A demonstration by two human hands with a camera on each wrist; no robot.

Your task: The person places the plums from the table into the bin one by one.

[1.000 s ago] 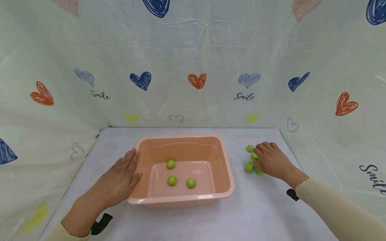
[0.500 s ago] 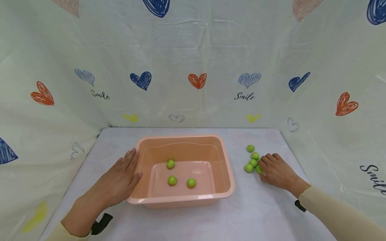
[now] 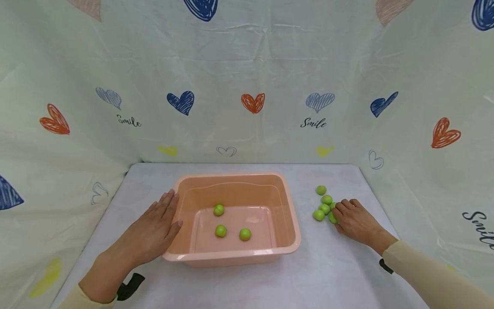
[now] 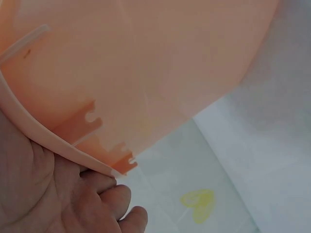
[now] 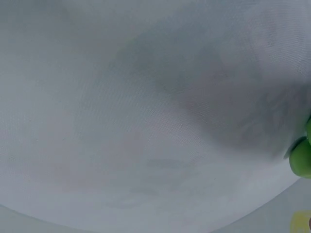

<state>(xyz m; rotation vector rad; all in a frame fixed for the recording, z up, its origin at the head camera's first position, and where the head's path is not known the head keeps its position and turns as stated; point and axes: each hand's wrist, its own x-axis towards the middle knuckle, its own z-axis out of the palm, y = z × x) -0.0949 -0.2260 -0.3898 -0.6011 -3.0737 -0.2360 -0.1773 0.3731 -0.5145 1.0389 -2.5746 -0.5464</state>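
The green balls [image 3: 324, 209] by my right hand [image 3: 355, 221] lie bunched on the table to the right of the tub, apart from it, the farthest one just beside the rest; bunched like that, I judge, several sit within easy reach of one hand. My right fingers are bent down at the near-right edge of the bunch, but their tips are hidden, so I cannot tell whether they pinch a ball or only touch one; the right wrist view catches just a bit of green at its edge. Three more balls [image 3: 221, 231] rest apart from each other on the floor of the pink tub [image 3: 231, 258], whose walls would keep them from rolling off. My left hand [image 3: 150, 231] lies along the tub's left rim, fingers straight and close together, thumb apart, probably to steady so light a thing. Beneath it all is the table [image 3: 270, 285], pale and smooth, with little to stop a round thing rolling. Behind and on both sides hangs a creased whitish sheet [image 3: 247, 56], printed with hearts and the word "Smile".
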